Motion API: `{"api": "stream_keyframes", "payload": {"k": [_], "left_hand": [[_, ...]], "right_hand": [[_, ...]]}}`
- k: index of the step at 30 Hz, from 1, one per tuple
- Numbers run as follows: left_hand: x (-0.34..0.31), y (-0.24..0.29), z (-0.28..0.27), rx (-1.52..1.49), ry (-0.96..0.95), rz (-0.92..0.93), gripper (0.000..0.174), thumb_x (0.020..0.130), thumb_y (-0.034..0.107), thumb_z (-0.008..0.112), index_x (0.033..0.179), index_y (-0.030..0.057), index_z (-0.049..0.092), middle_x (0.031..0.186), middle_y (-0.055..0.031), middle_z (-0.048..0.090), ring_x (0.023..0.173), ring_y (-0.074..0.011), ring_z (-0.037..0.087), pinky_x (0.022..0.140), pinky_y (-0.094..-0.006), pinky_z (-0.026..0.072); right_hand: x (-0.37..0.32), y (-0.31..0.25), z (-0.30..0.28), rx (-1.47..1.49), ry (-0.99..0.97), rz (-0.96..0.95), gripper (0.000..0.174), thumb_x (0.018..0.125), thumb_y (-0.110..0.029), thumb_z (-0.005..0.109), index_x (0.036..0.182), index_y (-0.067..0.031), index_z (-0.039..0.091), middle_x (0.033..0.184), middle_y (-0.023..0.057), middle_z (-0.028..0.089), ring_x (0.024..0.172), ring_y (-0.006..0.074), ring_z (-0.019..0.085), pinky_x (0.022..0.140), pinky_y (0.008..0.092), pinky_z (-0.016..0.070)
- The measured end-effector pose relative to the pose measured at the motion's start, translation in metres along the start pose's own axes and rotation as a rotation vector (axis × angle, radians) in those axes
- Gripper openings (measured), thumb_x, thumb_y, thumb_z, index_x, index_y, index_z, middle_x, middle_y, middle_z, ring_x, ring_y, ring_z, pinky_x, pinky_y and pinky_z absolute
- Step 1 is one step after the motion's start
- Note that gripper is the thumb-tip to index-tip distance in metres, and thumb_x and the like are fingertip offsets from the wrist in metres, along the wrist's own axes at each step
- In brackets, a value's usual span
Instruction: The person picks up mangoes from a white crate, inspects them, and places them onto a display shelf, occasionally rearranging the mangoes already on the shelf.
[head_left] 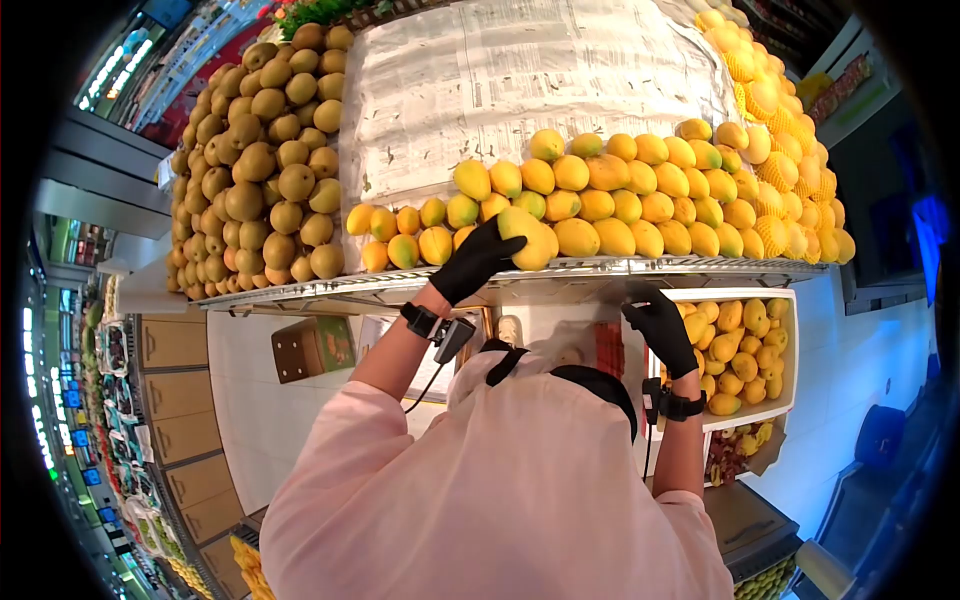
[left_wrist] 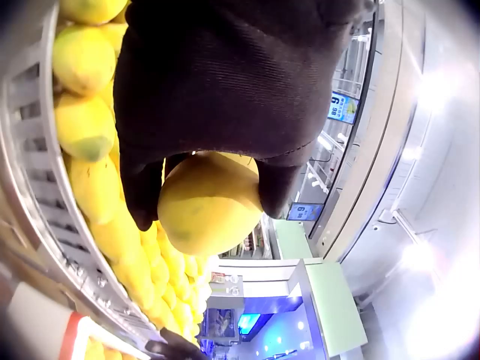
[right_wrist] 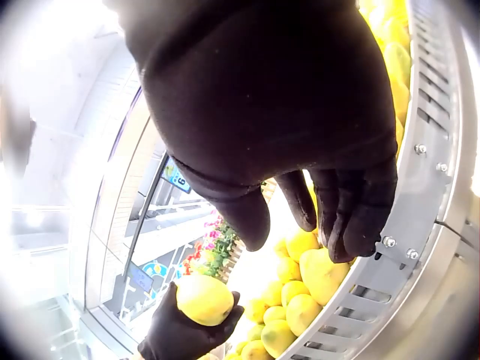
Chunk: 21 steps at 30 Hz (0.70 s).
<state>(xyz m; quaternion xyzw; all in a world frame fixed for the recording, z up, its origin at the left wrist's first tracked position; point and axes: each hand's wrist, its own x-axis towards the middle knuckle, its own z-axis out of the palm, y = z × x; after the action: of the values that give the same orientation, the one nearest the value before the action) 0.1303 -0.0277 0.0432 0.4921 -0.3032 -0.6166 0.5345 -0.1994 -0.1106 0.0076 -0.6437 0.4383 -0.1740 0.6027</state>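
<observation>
The left hand (head_left: 468, 270) curls its fingers round a mango (left_wrist: 210, 214), piled mangoes (head_left: 597, 206) just beyond them; the right hand (head_left: 664, 332), fingers loose and empty, hangs well apart.

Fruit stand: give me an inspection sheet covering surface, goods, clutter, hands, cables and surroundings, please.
Surface: pale paper showing behind the mango rows.
Goods: one mango lifted; more mangoes in a white box.
Clutter: open brown box on the floor.
Hands: left hand grips the lifted mango; right hand holds nothing.
Cables: thin cable from each wrist camera.
Surroundings: brown fruit at picture left, net-wrapped fruit at picture right.
</observation>
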Motion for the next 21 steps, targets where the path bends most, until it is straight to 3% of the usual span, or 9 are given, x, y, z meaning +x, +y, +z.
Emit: {"api": "stream_keyframes", "payload": {"k": [4,5,7,12,15,21], "left_hand": [[-0.001,0.026,-0.053,0.2,0.049,0.125,0.058,0.088,0.023,0.069,0.135,0.0016,0.044,0.122,-0.0057,0.056,0.11,-0.0144,0.056,0.091,-0.0295,0.0495],[0.001,0.033,-0.061,0.275,0.045,0.245,0.052,0.089,0.017,0.067,0.133,0.0021,0.045,0.121,-0.0063,0.057,0.108,-0.0149,0.057,0.09,-0.0291,0.0504],[0.005,0.044,-0.088,0.353,0.112,0.257,0.056,0.086,0.013,0.07,0.134,0.0024,0.044,0.121,-0.0069,0.057,0.11,-0.0159,0.057,0.091,-0.0296,0.0502],[0.025,0.061,-0.139,0.731,0.255,0.421,0.069,0.07,0.012,0.082,0.131,0.0063,0.049,0.121,-0.0068,0.058,0.11,-0.0184,0.057,0.096,-0.0327,0.047],[0.034,0.064,-0.157,1.013,0.248,0.37,0.066,0.07,0.013,0.082,0.128,0.0083,0.052,0.119,-0.008,0.06,0.109,-0.0193,0.058,0.096,-0.0328,0.0466],[0.062,0.044,-0.191,1.053,0.141,0.408,0.061,0.07,0.013,0.08,0.125,0.0086,0.054,0.118,-0.0096,0.061,0.109,-0.0223,0.059,0.096,-0.034,0.0466]], "right_hand": [[0.004,-0.004,0.003,0.049,0.032,0.051,0.04,0.086,-0.015,0.069,0.121,-0.0013,0.058,0.097,0.0041,0.063,0.078,0.0106,0.06,0.067,0.0242,0.0505],[0.005,-0.005,0.004,0.066,0.049,0.073,0.039,0.086,-0.016,0.069,0.12,-0.0008,0.058,0.097,0.0042,0.063,0.078,0.0105,0.06,0.066,0.0242,0.0505],[0.008,-0.002,0.005,0.062,0.08,0.065,0.037,0.086,-0.016,0.069,0.118,-0.0001,0.059,0.097,0.0047,0.064,0.076,0.0104,0.06,0.064,0.0244,0.0503],[0.016,0.001,0.013,0.069,0.118,0.065,0.034,0.087,-0.018,0.069,0.113,0.0018,0.06,0.098,0.0065,0.065,0.074,0.011,0.06,0.063,0.0248,0.0501],[0.02,0.0,0.016,0.049,0.115,0.062,0.034,0.087,-0.019,0.069,0.112,0.0024,0.06,0.098,0.007,0.065,0.074,0.0116,0.06,0.063,0.0253,0.0502],[0.023,-0.002,0.019,0.033,0.13,0.086,0.035,0.087,-0.02,0.069,0.112,0.0028,0.059,0.096,0.007,0.065,0.075,0.0123,0.06,0.064,0.0259,0.0505]]}}
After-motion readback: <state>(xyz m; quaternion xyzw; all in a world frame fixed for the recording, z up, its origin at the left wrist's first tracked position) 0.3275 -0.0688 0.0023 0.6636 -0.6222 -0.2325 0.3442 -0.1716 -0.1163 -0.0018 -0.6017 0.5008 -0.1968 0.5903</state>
